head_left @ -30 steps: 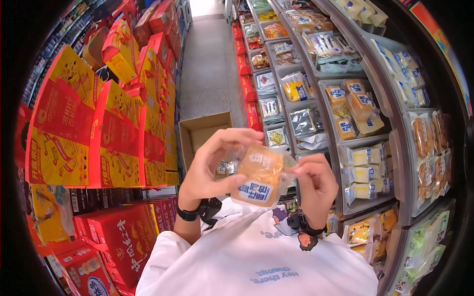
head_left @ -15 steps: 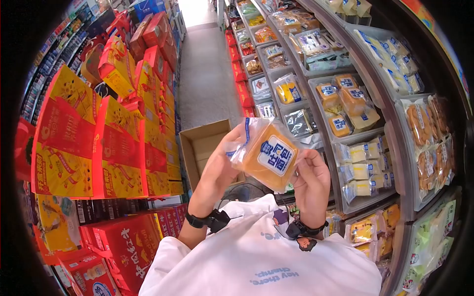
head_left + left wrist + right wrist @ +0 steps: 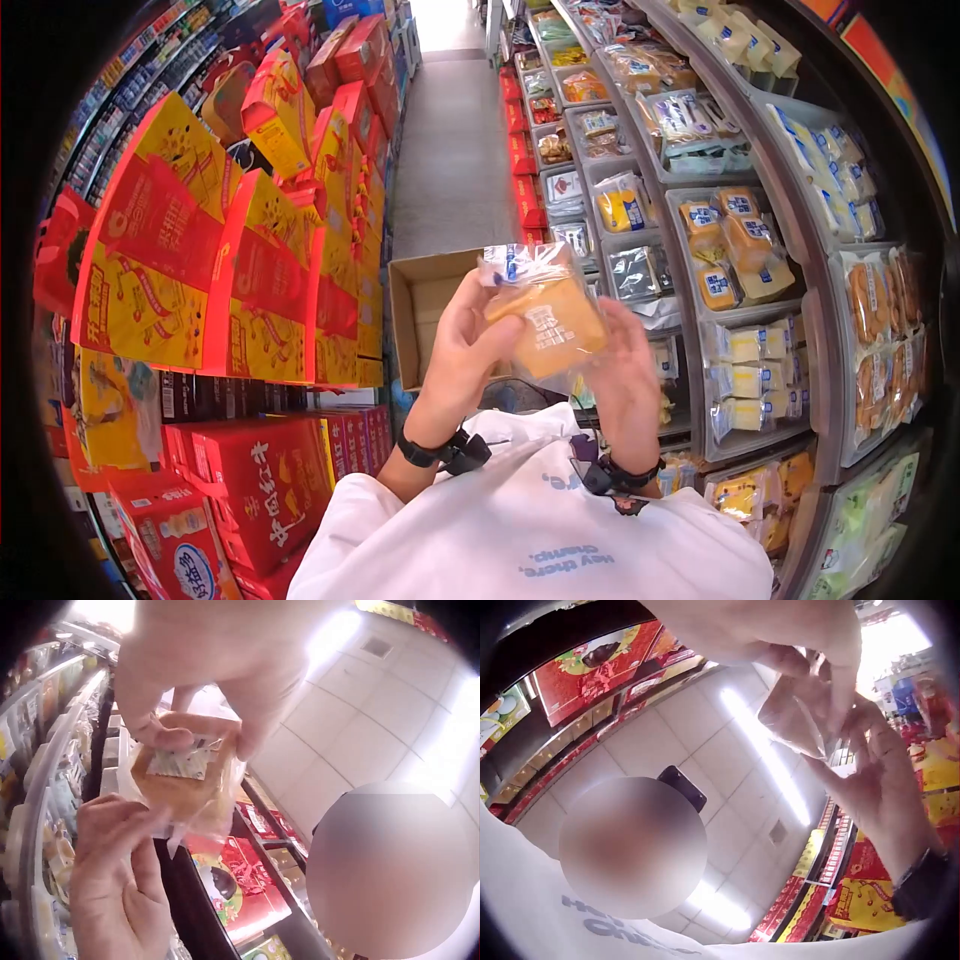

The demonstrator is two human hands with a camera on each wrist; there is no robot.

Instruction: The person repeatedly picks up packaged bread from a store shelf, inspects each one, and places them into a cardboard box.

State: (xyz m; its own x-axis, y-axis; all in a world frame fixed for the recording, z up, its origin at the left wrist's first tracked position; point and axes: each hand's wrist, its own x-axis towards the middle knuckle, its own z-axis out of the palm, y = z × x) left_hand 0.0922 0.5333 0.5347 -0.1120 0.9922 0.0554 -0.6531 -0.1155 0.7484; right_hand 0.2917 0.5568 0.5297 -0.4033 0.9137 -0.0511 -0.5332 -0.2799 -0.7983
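Observation:
Both hands hold up a clear plastic packet [image 3: 545,318] with a golden square cake and a white label inside. My left hand [image 3: 497,325] grips its left side, thumb on the front and fingers behind. My right hand [image 3: 612,345] is at the packet's right edge and pinches the wrapper. In the left wrist view the left hand [image 3: 180,731] holds the packet [image 3: 180,784] from above, with the right hand [image 3: 124,829] at its lower edge. The right wrist view shows the right hand [image 3: 829,671] pinching the wrapper [image 3: 795,720] and the left hand [image 3: 870,772] beside it.
A curved shelf rack [image 3: 815,300] on the right holds many bagged cakes and breads. Stacks of red and yellow gift boxes [image 3: 250,260] line the left. An open cardboard box [image 3: 425,300] stands on the aisle floor [image 3: 450,150], which runs ahead.
The packet has been turned over between the hands and lifted a little. The label has rotated and the wrapper's sealed end now points up. The head view has shifted.

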